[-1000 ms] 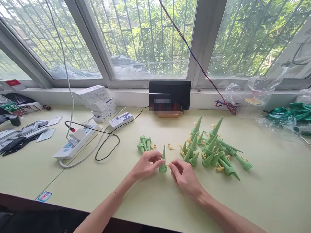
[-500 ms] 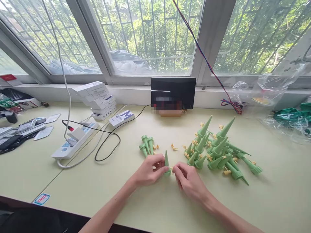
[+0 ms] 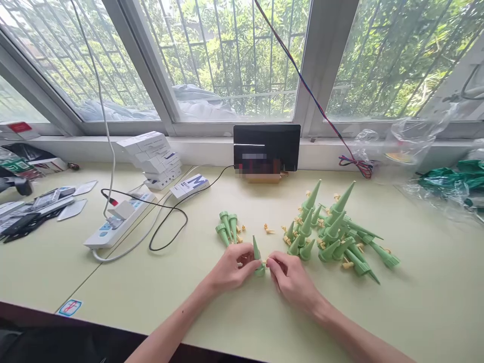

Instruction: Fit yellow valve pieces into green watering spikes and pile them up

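Observation:
My left hand (image 3: 235,266) is closed round a green plastic watering spike (image 3: 256,248), which stands point up on the table and leans slightly left. My right hand (image 3: 292,275) pinches a small yellow valve piece (image 3: 264,262) against the side of that spike, near its base. How far the piece sits in the spike is hidden by my fingers. Beyond my left hand lie several loose green spikes (image 3: 226,226) and a few yellow pieces (image 3: 239,239). Another yellow piece (image 3: 268,229) rests on the table past the held spike.
To the right stands a cluster of green spikes (image 3: 335,229) with yellow valves. A dark tablet (image 3: 266,143) leans at the back. On the left are a power strip (image 3: 121,219), a black cable (image 3: 186,218), stacked white boxes (image 3: 153,156) and phone-like items (image 3: 49,206). Plastic bags (image 3: 449,176) lie far right.
The view has shifted slightly. My right hand has come a little closer to the spike with the yellow valve piece, and the spike now tilts slightly left.

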`<state>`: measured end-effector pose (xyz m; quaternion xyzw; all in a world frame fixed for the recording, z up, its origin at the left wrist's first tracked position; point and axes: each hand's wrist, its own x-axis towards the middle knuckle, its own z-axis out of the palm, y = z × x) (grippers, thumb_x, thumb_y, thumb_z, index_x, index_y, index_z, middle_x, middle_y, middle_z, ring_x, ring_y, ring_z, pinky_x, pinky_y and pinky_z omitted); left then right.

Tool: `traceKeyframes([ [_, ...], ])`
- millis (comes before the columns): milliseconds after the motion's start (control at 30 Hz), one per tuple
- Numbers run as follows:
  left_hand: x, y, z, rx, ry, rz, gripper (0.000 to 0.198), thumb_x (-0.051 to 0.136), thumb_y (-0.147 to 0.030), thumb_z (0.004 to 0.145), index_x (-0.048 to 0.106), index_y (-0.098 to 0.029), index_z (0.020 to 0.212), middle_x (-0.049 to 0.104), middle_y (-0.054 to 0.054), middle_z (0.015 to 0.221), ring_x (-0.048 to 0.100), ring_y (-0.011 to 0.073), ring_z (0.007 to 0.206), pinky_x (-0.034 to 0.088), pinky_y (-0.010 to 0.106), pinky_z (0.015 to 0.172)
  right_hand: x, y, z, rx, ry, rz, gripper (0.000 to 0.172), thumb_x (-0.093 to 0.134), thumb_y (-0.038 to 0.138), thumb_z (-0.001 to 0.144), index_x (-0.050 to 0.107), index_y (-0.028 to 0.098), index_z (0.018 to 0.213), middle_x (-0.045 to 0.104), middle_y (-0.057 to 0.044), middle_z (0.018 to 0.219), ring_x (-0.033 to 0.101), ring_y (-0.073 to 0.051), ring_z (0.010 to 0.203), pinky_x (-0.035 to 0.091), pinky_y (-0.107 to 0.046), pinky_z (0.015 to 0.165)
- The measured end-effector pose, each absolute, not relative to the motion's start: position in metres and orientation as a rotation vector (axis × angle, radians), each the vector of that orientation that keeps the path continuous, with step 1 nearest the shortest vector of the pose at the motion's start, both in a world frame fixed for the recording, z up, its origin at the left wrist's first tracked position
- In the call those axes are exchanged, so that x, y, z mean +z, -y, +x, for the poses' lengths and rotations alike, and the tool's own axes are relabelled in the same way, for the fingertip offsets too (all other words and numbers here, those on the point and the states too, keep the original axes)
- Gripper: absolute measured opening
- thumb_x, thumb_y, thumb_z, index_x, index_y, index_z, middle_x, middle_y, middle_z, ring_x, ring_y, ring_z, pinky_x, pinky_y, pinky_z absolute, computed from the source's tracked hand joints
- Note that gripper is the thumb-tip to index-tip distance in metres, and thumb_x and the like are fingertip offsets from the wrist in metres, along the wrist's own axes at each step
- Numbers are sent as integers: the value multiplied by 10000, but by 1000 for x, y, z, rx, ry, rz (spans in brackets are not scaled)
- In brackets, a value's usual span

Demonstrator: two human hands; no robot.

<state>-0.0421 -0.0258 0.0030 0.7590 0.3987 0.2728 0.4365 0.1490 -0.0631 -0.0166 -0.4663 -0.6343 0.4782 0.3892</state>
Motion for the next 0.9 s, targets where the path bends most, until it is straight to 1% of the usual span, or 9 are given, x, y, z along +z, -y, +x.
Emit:
traceKeyframes([
  [233, 3, 25, -42, 661, -1004, 1887, 250, 569, -347, 899, 648, -130, 804, 556, 34, 688, 455, 126, 620, 334, 248, 534, -18, 63, 149, 1145, 1655, -1182, 342, 442, 322, 968, 463, 194, 651, 437, 27, 582, 366, -116, 529, 290, -247, 505],
  [667, 4, 25, -43, 695, -979, 1851, 271, 602, -391, 874, 644, -136, 790, 535, 26, 664, 437, 121, 597, 339, 238, 512, -18, 62, 150, 1040, 1702, -1155, 353, 454, 279, 955, 439, 196, 612, 406, 26, 579, 339, -127, 557, 283, -260, 527],
  [767, 4, 24, -43, 692, -980, 1857, 283, 590, -403, 877, 636, -138, 790, 509, 19, 650, 419, 117, 592, 320, 235, 504, -17, 61, 150, 1002, 1713, -1162, 352, 458, 273, 955, 482, 193, 613, 416, 23, 580, 346, -131, 558, 293, -262, 530],
  [900, 4, 22, -43, 681, -1002, 1908, 291, 562, -379, 890, 593, -140, 727, 447, -1, 625, 360, 103, 577, 272, 236, 501, -18, 61, 149, 957, 1706, -1186, 317, 485, 303, 953, 611, 187, 687, 528, -5, 632, 425, -145, 582, 344, -262, 545],
])
